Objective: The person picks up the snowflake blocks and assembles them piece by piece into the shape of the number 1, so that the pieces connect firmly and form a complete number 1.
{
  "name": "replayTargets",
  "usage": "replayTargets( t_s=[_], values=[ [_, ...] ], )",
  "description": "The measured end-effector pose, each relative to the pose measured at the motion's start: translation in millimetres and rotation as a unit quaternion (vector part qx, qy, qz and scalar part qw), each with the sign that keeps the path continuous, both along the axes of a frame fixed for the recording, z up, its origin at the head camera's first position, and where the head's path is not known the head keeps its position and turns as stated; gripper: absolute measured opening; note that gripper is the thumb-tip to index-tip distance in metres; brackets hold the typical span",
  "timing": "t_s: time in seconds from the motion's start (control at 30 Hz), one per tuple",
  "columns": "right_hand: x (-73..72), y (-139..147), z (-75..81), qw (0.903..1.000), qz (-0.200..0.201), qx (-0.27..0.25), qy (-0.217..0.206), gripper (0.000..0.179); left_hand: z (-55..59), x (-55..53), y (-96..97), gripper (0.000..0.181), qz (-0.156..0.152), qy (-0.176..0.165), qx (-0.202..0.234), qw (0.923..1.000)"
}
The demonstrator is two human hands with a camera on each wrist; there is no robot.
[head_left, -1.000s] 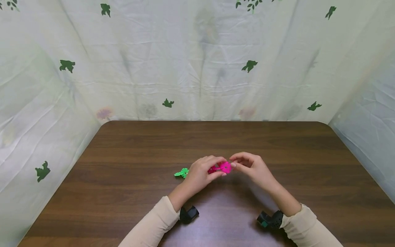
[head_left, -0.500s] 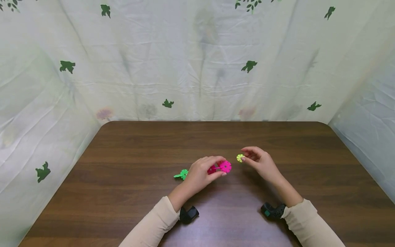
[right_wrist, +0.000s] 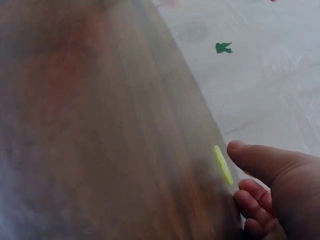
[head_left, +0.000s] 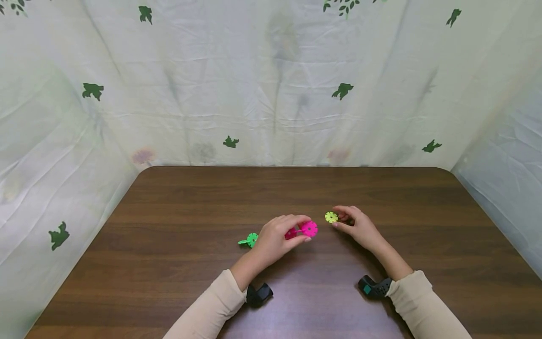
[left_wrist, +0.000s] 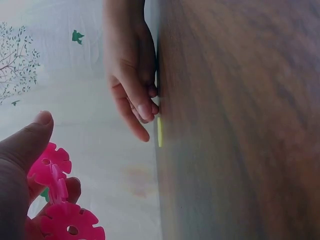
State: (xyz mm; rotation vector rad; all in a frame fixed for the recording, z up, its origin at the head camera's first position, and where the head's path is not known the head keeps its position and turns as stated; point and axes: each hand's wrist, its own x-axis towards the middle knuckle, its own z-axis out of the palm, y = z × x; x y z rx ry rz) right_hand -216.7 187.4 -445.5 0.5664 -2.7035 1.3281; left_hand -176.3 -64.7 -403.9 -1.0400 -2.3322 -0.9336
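Observation:
My left hand [head_left: 275, 240] holds a joined set of notched snap discs between thumb and fingers. A pink disc [head_left: 310, 229] sticks out past its fingertips, and a green disc [head_left: 252, 240] shows on the other side of the hand. Part of the chain is hidden behind the hand; the left wrist view shows linked pink discs [left_wrist: 70, 222]. Flat on the table lies a yellow notched disc [head_left: 331, 217]. Beside it is my right hand [head_left: 362, 230], thumb and fingers apart, with nothing held. The right wrist view shows the yellow disc [right_wrist: 223, 165] edge-on near the thumb.
Both hands are over a brown wooden table [head_left: 190, 202]. A pale curtain [head_left: 262, 94] with green leaf-like shapes stands behind its far edge and along the sides. Each wrist wears a black camera [head_left: 259, 295].
My right hand drew away from the pink disc with the yellow disc pinched in it, moved right and let it go on the table. The left hand has stayed nearly still.

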Motion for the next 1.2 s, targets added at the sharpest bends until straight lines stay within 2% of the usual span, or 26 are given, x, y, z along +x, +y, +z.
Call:
replayTargets(
  t_s=[0.17, 0.3, 0.47, 0.77, 1.0, 1.2],
  values=[
    [-0.9, -2.4, -1.7, 0.9994, 0.003, 0.034, 0.005, 0.04, 0.5, 0.6, -0.1, 0.037, -0.002, -0.004, 0.001, 1.0],
    [-0.4, -4.8, -2.1, 0.9991, -0.009, 0.041, -0.003, 0.031, 0.2, 0.8, 0.0, 0.036, -0.003, -0.005, 0.001, 1.0],
    [0.4, -6.1, -0.4, 0.9998, -0.016, 0.007, -0.007, 0.027, -0.2, 0.8, -0.1, 0.035, 0.0, -0.007, -0.002, 1.0],
    [2.2, -3.3, 8.8, 0.9997, 0.004, -0.025, 0.0, 0.023, 0.8, 1.0, 0.1, 0.036, -0.001, -0.005, -0.003, 1.0],
    [6.0, -4.7, 20.5, 0.993, 0.032, -0.107, -0.037, 0.024, -0.4, 0.2, -0.3, 0.037, 0.001, -0.003, -0.002, 1.0],
    [13.7, -9.4, 35.5, 0.9886, 0.054, -0.125, -0.063, 0.016, -0.1, 0.5, -0.3, 0.038, 0.004, -0.01, -0.006, 0.9999]
  ],
)
